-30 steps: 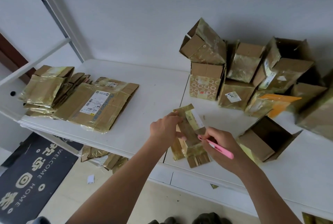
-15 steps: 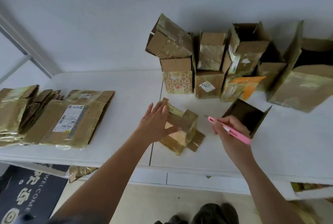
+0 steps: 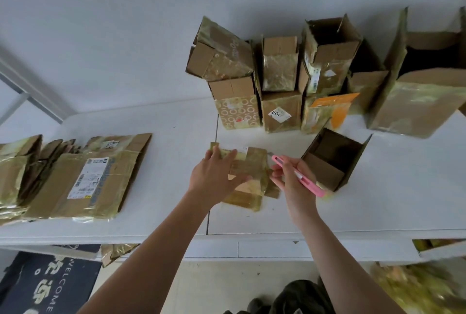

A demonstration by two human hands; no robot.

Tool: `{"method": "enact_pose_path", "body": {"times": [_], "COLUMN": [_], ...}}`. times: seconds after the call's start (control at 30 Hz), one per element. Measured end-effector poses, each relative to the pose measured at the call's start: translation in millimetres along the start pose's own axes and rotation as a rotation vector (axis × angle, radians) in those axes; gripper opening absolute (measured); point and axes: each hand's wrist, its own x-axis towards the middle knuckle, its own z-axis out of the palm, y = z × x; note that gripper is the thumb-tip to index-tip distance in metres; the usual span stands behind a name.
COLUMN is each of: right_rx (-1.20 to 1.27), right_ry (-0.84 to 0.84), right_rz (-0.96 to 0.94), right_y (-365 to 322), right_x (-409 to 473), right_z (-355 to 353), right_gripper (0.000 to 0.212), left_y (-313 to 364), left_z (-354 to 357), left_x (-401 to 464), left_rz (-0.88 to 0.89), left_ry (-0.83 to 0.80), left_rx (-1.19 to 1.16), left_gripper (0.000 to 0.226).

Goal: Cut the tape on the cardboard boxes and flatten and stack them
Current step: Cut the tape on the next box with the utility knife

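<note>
The small taped box lies collapsed on the white table at frame centre, near the front edge. My left hand rests on the left part of this box, fingers extended and pressing it flat; it grips nothing. My right hand sits just beside the box's right edge, fingers curled around a pink cutter, whose tip points toward the upper left, close to the box's upper right corner. Whether the tip touches the cardboard cannot be determined.

Just right of the right hand, an open box lies on its side, its dark interior facing upward. In the upper centre and upper right of the frame, a group of unflattened boxes stands against the wall, some stacked in two tiers. At the left of the frame, the flattened stack lies on the same table, a white shipping label on its top piece. In the lower left, a dark welcome mat covers the floor.
</note>
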Motion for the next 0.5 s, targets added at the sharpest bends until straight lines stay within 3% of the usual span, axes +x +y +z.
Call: {"method": "enact_pose_path", "body": {"times": [0.3, 0.5], "right_rx": [-0.036, -0.155], "right_ry": [-0.004, -0.106], "right_rz": [-0.037, -0.104], "right_y": [6.9, 5.8], "right_x": [4.7, -0.9], "right_z": [4.4, -7.3], "right_gripper": [0.015, 0.021], "left_y": [1.8, 4.1], "left_z": [0.8, -0.9], "left_x": [2.3, 5.9], "left_rz": [-0.011, -0.023], "left_ry": [-0.019, -0.038], "left_rx": [0.017, 0.080], "left_gripper": [0.090, 0.086]}}
